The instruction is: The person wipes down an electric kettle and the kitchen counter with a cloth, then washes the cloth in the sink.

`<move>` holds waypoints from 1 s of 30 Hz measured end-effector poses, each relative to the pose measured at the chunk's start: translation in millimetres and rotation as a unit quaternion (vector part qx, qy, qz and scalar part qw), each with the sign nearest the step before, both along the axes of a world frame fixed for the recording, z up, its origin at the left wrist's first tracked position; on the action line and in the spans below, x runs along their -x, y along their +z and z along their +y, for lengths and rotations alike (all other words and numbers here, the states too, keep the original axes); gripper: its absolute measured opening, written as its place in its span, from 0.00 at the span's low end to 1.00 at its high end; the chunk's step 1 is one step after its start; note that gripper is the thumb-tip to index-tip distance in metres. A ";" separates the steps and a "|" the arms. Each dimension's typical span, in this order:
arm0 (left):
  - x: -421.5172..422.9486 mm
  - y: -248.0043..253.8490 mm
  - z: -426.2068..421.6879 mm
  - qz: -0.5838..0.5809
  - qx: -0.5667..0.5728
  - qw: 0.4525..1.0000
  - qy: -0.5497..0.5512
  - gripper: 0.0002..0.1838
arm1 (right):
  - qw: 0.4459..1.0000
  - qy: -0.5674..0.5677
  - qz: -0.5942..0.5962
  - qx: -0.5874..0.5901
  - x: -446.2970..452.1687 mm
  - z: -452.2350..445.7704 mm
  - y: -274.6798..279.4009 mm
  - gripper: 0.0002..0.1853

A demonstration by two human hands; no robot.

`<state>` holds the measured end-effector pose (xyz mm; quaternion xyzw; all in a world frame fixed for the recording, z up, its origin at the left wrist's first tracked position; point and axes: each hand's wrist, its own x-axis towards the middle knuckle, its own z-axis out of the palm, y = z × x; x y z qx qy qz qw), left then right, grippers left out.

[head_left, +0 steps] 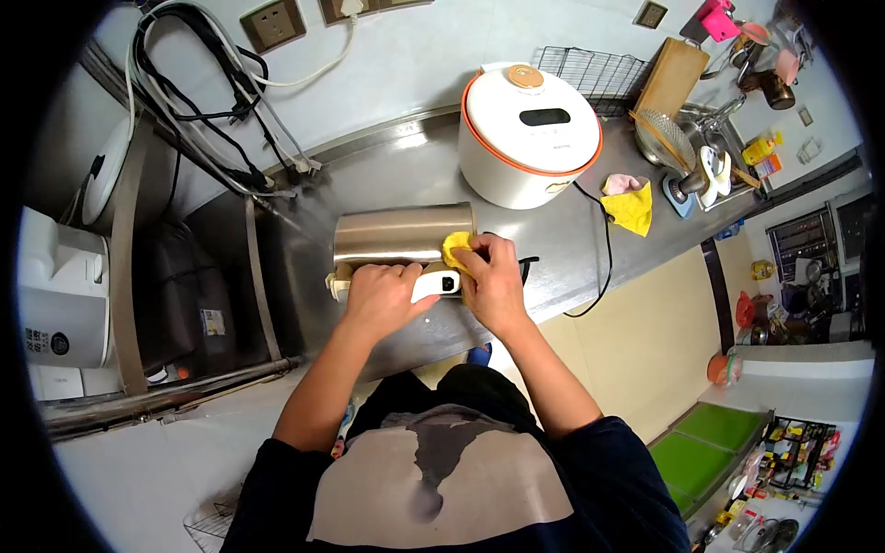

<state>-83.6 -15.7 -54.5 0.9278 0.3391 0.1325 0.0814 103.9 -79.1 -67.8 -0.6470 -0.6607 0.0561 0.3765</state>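
Two hands of ours work close together on the counter [392, 175], with the metal appliance [401, 232] lying just ahead of them. Our left hand [380, 300], fingers curled and thumb outstretched, grips its white part [429, 286]; our right hand [495, 279], nearly closed, pinches a yellow cloth [452, 249] against its right end.

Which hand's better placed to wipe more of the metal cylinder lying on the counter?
Right, I'd say: the right hand holds the yellow cloth at the metal cylinder, while the left hand is occupied at its white handle.
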 end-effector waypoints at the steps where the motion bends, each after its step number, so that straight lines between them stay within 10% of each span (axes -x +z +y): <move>1: -0.6 0.1 1.0 -0.006 0.004 1.000 0.000 0.23 | 0.999 -0.005 -0.036 0.006 -1.9 -3.1 3.4 0.19; 11: 3.5 -5.5 10.4 -0.022 -0.004 0.999 -0.024 0.24 | 0.981 0.116 0.013 0.155 -40.6 8.0 23.7 0.14; 30: 6.6 -2.9 21.7 -0.014 -0.022 0.998 -0.054 0.24 | 0.945 0.258 -0.175 0.097 -27.6 70.0 35.9 0.09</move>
